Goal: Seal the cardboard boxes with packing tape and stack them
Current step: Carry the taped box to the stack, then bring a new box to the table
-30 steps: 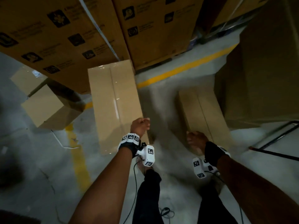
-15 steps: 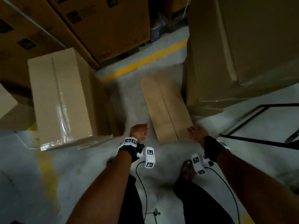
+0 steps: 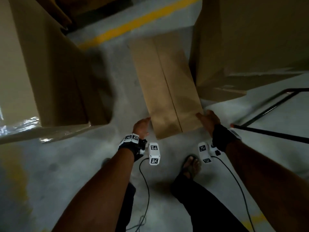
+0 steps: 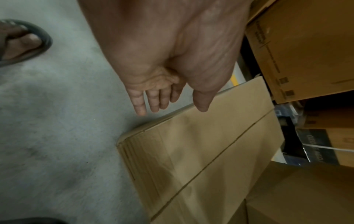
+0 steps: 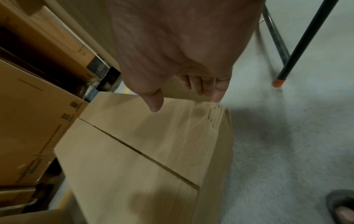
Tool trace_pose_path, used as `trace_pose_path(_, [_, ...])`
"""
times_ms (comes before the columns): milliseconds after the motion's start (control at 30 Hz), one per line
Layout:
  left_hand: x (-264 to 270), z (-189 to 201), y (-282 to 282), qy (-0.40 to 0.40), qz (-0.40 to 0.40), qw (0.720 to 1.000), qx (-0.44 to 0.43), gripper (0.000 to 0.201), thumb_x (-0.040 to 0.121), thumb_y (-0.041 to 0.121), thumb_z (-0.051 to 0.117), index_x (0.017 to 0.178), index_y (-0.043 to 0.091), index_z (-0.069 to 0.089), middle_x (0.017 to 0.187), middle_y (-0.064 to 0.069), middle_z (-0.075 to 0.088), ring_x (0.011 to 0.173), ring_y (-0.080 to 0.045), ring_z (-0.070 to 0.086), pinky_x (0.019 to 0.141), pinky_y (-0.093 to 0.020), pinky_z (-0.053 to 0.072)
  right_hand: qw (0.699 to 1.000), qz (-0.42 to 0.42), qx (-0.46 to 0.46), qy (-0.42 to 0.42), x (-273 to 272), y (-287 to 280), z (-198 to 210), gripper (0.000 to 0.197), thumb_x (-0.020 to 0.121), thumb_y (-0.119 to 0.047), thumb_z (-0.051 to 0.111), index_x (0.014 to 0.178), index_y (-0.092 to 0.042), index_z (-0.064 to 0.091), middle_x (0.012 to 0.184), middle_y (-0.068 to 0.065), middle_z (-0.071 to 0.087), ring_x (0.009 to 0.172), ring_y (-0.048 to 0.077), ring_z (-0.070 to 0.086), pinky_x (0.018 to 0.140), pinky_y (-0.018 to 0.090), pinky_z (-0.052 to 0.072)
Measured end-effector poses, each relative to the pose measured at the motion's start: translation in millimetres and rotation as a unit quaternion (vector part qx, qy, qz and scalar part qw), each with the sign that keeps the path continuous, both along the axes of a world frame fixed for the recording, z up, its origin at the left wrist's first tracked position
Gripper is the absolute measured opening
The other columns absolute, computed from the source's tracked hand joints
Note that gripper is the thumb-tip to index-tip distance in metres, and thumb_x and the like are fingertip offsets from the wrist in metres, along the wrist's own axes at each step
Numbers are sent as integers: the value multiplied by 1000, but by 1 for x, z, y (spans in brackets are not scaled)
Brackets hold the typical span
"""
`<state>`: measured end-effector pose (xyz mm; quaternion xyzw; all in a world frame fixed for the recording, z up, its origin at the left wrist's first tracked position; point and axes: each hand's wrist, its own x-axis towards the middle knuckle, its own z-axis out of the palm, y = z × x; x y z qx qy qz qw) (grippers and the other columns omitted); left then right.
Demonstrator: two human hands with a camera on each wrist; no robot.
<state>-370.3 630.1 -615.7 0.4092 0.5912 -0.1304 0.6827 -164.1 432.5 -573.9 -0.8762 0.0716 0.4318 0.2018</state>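
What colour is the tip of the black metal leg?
Orange tip, clearest in the right wrist view.

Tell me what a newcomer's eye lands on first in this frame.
A stack of flattened cardboard boxes lies on the grey floor, with the left hand and right hand open at its near corners, neither yet gripping. A taped box stands left; a yellow floor line runs behind.
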Motion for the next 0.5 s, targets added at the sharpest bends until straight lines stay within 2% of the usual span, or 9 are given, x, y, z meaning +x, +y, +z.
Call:
trace_pose_path(100, [0,-20,-3,-22,24,998,-55,51,106,34,51,151,11,45,159,-15,40,147,-36,37,106,-45,39,999,27,11,17,-1,7,-20,73,103,-45,56,158,-5,32,166,17,30,148,38,34,121,48,28])
trace_pose_path(167, [2,-25,-6,-31,20,996,-77,52,106,37,51,151,11,44,156,-14,45,147,-34,39,111,-46,37,998,61,1,15,-4,11,-21,67,106,-43,51,156,-2,36,167,18,25,149,39,30,122,47,25])
trace_pose_path(267, [-3,-31,-6,-26,7,998,-65,51,106,40,52,147,12,49,135,-9,58,126,-24,54,99,-38,40,996,92,-12,13,-11,14,-18,65,107,-43,49,155,0,36,167,19,19,150,40,24,122,47,21])
trace_pose_path(300, [-9,-33,-4,-21,7,998,-55,50,106,39,52,147,10,49,137,-11,58,121,-23,54,101,-39,43,995,94,-8,20,-16,15,-19,67,107,-44,49,157,-3,33,168,18,17,151,40,23,122,47,21])
trace_pose_path(367, [-28,-36,3,-7,5,1000,-29,49,105,34,54,146,8,50,148,-16,53,126,-29,54,110,-47,44,996,75,10,35,-29,13,-25,72,103,-49,54,159,-10,32,167,14,26,149,38,30,121,48,26])
trace_pose_path(400, [-38,-35,7,6,4,1000,-18,48,105,32,55,146,8,51,150,-18,51,132,-33,53,113,-49,43,996,70,15,46,-38,13,-29,72,100,-52,57,157,-13,36,163,12,35,145,37,37,119,48,31])
trace_pose_path(500, [-75,-30,22,37,-2,999,-20,47,105,31,54,146,7,51,152,-20,49,140,-39,48,114,-51,42,994,58,22,90,-76,7,-44,72,95,-60,61,149,-14,48,154,9,48,135,35,51,114,49,40])
